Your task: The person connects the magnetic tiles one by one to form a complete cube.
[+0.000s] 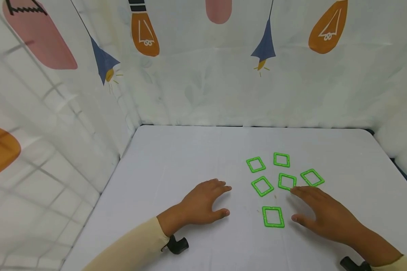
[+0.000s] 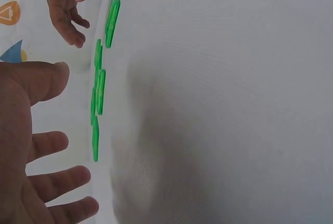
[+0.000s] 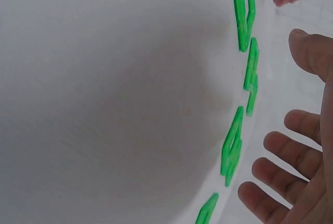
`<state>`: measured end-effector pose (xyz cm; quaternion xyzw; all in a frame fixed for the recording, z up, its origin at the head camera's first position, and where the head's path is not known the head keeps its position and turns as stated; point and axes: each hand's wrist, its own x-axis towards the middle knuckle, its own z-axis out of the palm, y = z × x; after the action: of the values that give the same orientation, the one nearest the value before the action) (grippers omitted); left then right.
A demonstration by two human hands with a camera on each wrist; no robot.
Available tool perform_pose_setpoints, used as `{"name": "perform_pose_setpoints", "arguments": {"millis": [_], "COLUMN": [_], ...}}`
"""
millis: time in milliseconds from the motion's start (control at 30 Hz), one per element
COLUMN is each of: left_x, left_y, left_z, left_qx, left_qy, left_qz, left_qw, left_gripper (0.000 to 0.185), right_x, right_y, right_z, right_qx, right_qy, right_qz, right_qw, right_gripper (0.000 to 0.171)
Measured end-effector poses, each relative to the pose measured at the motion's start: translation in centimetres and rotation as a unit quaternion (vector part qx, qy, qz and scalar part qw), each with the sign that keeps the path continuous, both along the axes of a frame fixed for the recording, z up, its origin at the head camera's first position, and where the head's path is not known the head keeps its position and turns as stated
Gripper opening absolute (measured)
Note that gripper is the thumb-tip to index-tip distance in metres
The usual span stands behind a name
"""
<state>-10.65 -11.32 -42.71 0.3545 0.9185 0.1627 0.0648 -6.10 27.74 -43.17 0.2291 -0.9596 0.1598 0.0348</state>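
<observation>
Six green square frames (image 1: 286,181) lie flat on white surface (image 1: 190,158), right of centre. Right hand (image 1: 325,216) above them, grip spread, fingertips at middle frame, thumb just beside nearest frame (image 1: 273,216). Left hand (image 1: 203,203) palm-down left of frames, grip relaxed, holding nothing. Patterned curtain (image 1: 203,56) behind.

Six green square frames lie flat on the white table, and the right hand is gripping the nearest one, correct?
Not quite. The right hand holds nothing; it rests open beside the nearest frame, as the head view shows. Six green frames do lie flat on the table.
</observation>
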Motion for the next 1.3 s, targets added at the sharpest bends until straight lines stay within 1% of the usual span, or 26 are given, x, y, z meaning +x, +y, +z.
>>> {"name": "perform_pose_setpoints", "arguments": {"millis": [167, 367, 500, 633, 867, 1000, 1300], "left_x": [0.1, 0.2, 0.3, 0.5, 0.6, 0.5, 0.6], "left_y": [0.4, 0.7, 0.7, 0.7, 0.8, 1.1, 1.6], "left_z": [-0.4, -0.8, -1.1, -1.1, -1.2, -1.3, -1.5], "left_qx": [-0.011, -0.012, -0.013, -0.014, -0.017, -0.021, -0.024], "left_qy": [-0.001, -0.002, -0.001, -0.002, 0.0, -0.002, -0.01], "left_qz": [-0.004, -0.009, -0.014, -0.017, -0.024, -0.027, -0.031], "left_qw": [0.9999, 0.9999, 0.9998, 0.9997, 0.9996, 0.9994, 0.9992], "left_gripper": [0.064, 0.064, 0.064, 0.063, 0.061, 0.061, 0.06], "right_x": [0.1, 0.1, 0.2, 0.1, -0.2, -0.3, -0.5], "right_y": [-0.6, -1.2, -1.6, -2.1, -2.6, -3.0, -4.0], "right_z": [-0.4, -1.2, -1.4, -1.5, -1.8, -1.9, -2.0], "right_qx": [0.002, 0.009, 0.012, 0.018, 0.038, 0.04, 0.04], "right_qy": [-0.011, 0.009, 0.024, 0.023, 0.0, 0.002, 0.007], "right_qz": [0.009, 0.032, 0.051, 0.061, 0.062, 0.063, 0.068], "right_qw": [1.0, 0.999, 0.998, 0.998, 0.997, 0.997, 0.997], "right_gripper": [0.072, 0.071, 0.071, 0.071, 0.063, 0.058, 0.056]}}
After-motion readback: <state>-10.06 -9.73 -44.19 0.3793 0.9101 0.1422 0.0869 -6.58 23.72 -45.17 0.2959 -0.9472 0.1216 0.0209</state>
